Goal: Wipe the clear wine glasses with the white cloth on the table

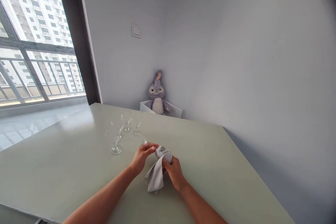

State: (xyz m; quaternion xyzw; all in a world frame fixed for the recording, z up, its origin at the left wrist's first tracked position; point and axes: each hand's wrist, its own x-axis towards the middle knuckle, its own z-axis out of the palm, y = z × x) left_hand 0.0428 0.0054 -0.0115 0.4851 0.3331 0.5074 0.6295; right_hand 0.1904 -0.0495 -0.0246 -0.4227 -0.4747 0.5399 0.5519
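My left hand [144, 155] is closed around a small stemmed glass [145, 142], whose clear end peeks out beyond the fingers. A light grey cloth [156, 175] is bunched at the glass's other end and covers it; its loose corner hangs down toward the tabletop. My right hand [174, 172] grips the cloth from the right, with its thumb on the near side. To the left of my hands several clear stemmed glasses stand upright, the nearest glass [116, 149] in front and another glass [137, 132] farther back.
The pale green table [210, 168] reaches toward the wall corner. Beyond its far edge a purple plush rabbit [157, 98] sits in a white perforated basket [176, 111]. A light switch [135, 30] is on the wall. At left is a large window [39, 63].
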